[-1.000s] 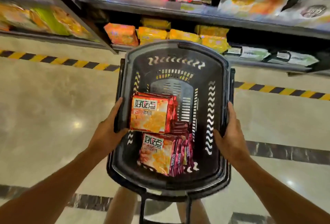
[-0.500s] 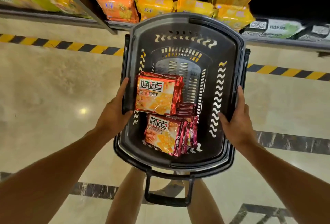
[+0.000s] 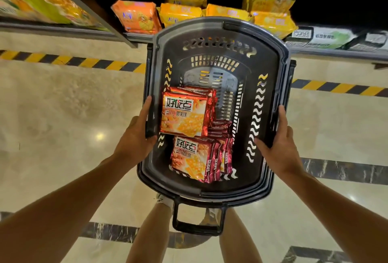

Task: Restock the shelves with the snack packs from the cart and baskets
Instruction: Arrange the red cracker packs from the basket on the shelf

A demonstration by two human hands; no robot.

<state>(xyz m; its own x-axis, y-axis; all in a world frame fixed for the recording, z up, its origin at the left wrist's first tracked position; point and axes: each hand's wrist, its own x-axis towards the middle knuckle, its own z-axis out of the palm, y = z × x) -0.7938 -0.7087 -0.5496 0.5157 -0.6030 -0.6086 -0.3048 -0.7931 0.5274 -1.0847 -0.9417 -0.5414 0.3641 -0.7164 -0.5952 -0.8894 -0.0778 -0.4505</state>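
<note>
Both your arms reach forward and slightly inward, forearms bare, with a hand on each long side of the black basket [image 3: 270,57]. Your left hand [image 3: 136,136] clasps the left rim: the thumb lies along the outer edge pointing away from you, and the fingers curl under and around the rim. Your right hand [image 3: 279,147] clasps the right rim the same way, thumb up along the outside, fingers wrapped inward over the edge. The basket is carried above the pale floor [image 3: 63,115], its far end over the edge of the bottom shelf [image 3: 336,55].

Count inside the basket: two groups of red snack packs. The upper stack [image 3: 184,113] lies flat against the left wall; how many it holds cannot be told. The lower group [image 3: 197,160] stands on edge near your end, several packs, exact number unclear.

On the shelf behind: one orange pack [image 3: 136,17], at least five yellow packs [image 3: 180,14], and two pale green-and-white packs [image 3: 323,37] to the right.

A striped yellow-and-black line [image 3: 69,61] runs along the floor in front of the shelf
</note>
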